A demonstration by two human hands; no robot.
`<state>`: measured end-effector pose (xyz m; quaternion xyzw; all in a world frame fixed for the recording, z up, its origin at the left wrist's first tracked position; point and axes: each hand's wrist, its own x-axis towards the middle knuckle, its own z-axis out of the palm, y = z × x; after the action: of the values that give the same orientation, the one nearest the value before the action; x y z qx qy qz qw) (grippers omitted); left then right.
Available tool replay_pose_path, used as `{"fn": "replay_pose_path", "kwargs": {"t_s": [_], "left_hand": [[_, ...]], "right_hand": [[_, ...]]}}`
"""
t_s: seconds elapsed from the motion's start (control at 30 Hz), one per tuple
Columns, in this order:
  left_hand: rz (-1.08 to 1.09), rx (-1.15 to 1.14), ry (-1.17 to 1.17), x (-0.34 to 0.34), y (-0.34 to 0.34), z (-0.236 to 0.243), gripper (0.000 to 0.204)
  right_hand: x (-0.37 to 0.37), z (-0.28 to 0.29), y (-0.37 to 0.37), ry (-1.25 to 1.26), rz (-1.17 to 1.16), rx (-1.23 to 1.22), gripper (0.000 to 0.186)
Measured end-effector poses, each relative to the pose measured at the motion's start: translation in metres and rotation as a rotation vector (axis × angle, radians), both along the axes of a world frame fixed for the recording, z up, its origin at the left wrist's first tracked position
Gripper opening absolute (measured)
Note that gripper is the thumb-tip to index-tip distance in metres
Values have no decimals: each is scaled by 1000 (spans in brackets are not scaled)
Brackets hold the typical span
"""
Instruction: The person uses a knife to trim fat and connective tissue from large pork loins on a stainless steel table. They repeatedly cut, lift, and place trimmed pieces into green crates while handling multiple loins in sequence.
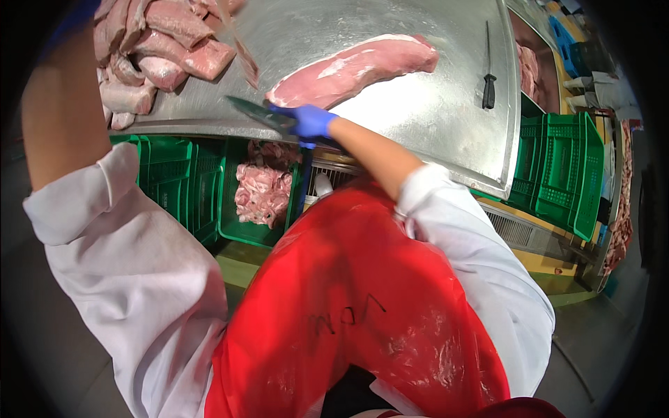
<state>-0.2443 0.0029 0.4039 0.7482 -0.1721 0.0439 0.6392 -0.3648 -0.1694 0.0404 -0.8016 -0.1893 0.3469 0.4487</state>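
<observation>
My right hand (311,120), in a blue glove, grips a dark-bladed knife (254,111) at the near edge of the steel table (432,118); the blade points left. Just beyond it lies a long pink cut of meat (352,70). A thin strip of meat (244,56) lies blurred between that cut and a pile of meat pieces (157,49) at the table's left. My bare left forearm rises to the top left corner, where a bit of blue glove (75,19) shows beside the pile. What that hand holds is hidden.
A second knife (488,76) with a black handle lies at the table's right. Under the table stands a green crate (237,230) with meat trimmings (261,191). More green crates (557,167) stand to the right. I wear a red apron (362,306).
</observation>
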Motion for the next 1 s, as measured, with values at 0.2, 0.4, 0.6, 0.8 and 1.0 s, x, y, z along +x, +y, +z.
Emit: {"fn": "replay_pose_path", "kwargs": {"t_s": [0.2, 0.4, 0.6, 0.8, 1.0], "left_hand": [[-61, 212, -138, 8, -68, 15, 13], [-71, 406, -310, 10, -125, 15, 13], [-156, 558, -308, -10, -121, -116, 13], [-148, 854, 49, -115, -183, -379, 49], [-212, 1232, -74, -118, -365, -412, 42]], "right_hand": [[-39, 24, -30, 267, -270, 399, 77], [-98, 29, -228, 306, -756, 220, 66], [-235, 10, -418, 6, -1200, 275, 67], [-256, 19, -440, -210, -894, -271, 53], [-193, 18, -388, -128, -648, -515, 50]]}}
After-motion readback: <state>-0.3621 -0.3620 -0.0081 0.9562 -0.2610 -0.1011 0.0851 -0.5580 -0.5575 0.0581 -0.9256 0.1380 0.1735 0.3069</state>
